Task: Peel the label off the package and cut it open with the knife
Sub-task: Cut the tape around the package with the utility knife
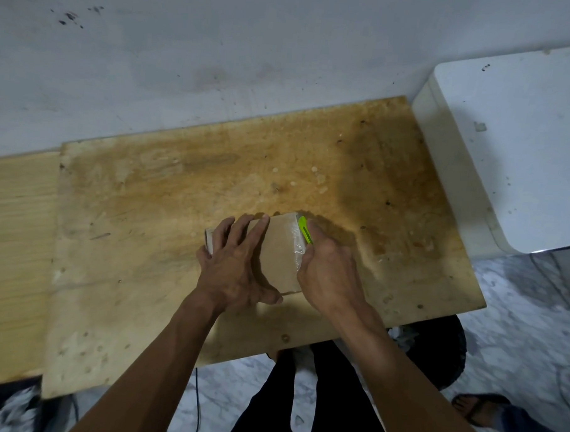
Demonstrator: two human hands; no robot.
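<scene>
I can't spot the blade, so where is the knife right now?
The green knife is in the right hand, held along the right edge of the brown package, near the middle of the wooden board.

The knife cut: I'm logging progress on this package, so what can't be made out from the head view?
- Blade of the green knife: hidden by the right hand and the package edge.
- Whether the taped edge is cut: too small, glare on tape.
- Label: none visible; the left hand covers much of the top.
- Package's left end: behind the left hand.
</scene>
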